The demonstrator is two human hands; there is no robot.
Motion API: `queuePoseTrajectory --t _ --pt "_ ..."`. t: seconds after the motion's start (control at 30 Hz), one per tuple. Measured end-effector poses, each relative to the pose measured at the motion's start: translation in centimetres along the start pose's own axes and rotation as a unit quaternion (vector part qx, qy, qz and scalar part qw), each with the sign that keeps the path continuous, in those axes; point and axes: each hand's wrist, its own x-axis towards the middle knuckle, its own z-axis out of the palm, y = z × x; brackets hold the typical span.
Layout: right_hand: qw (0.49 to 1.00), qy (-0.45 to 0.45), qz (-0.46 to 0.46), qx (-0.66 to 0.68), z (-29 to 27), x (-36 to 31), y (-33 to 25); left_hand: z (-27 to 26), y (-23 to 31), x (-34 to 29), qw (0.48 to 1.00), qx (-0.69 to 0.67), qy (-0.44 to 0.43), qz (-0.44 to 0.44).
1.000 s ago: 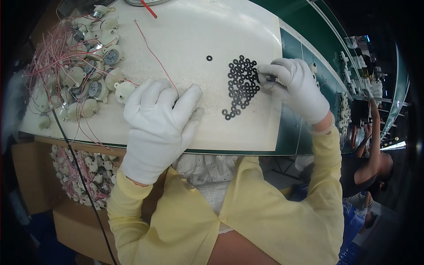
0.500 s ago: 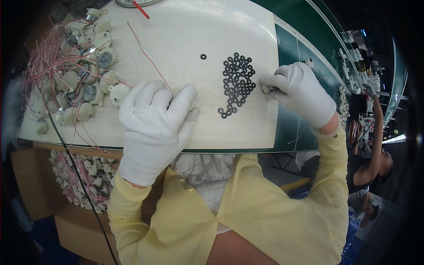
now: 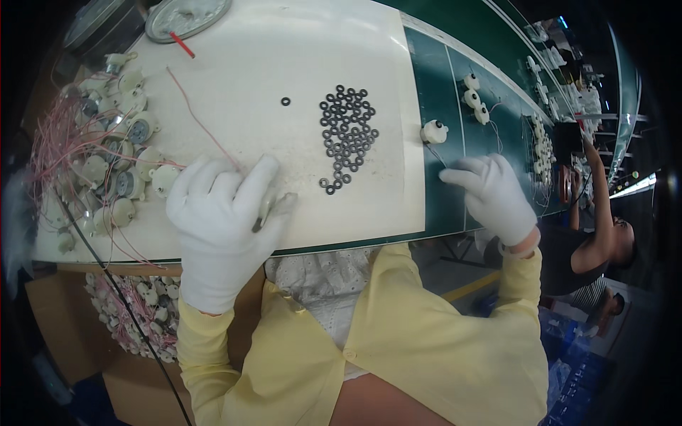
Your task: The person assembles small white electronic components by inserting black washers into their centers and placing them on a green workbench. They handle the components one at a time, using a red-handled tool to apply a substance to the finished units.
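My white-gloved left hand [image 3: 224,213] is over the near left of the white tabletop, fingers curled. Between thumb and fingers a pale and metallic edge shows, apparently a small motor [image 3: 261,216], mostly hidden. A pink wire [image 3: 193,112] trails from that hand across the table. My gloved right hand [image 3: 490,192], slightly blurred, is above the green belt. Its fingertips pinch at the wire [image 3: 437,155] of a white round motor [image 3: 434,132] that has a black ring on top. Many black rings [image 3: 347,135] lie in a cluster between my hands, and one single ring [image 3: 285,101] lies apart.
A heap of motors with pink wires [image 3: 106,163] covers the table's left side. Several more motors [image 3: 473,98] sit on the green belt [image 3: 451,92]. A cardboard box [image 3: 67,312] of motors stands below the edge. Other people [image 3: 600,248] are at the right.
My right hand has moved nearer to me, and a white motor now stands on the belt where it was. The view has shifted; my left hand has turned slightly, showing the edge in its grip.
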Motion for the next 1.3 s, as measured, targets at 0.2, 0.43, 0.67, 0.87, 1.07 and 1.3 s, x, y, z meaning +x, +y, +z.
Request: queuePoseTrajectory --t 0.2,0.43,0.67,0.87,1.07,1.3 --pt "0.964 0.224 0.142 0.01 0.9 4.2 -4.4 -0.1 0.1 -0.6 0.999 0.022 0.038 0.023" --pt "0.957 0.183 0.208 -0.086 3.7 3.7 0.5 -0.8 0.3 -0.9 0.997 0.018 0.069 -0.033" --pt "0.905 0.371 0.054 0.201 -0.2 5.7 -8.0 -2.4 3.0 -1.7 0.911 -0.288 0.127 -0.266" --pt "0.846 0.247 -0.127 0.455 -1.4 9.9 -14.0 -2.3 5.4 -0.6 0.942 -0.327 0.045 -0.066" --pt "0.38 0.121 -0.053 0.915 -0.4 6.2 -12.8 -2.9 3.8 0.5 0.992 -0.1 0.069 0.018" --pt "0.598 -0.036 0.088 0.796 -0.1 0.5 -1.8 -2.7 -0.1 -1.1 0.96 0.192 0.063 -0.196"
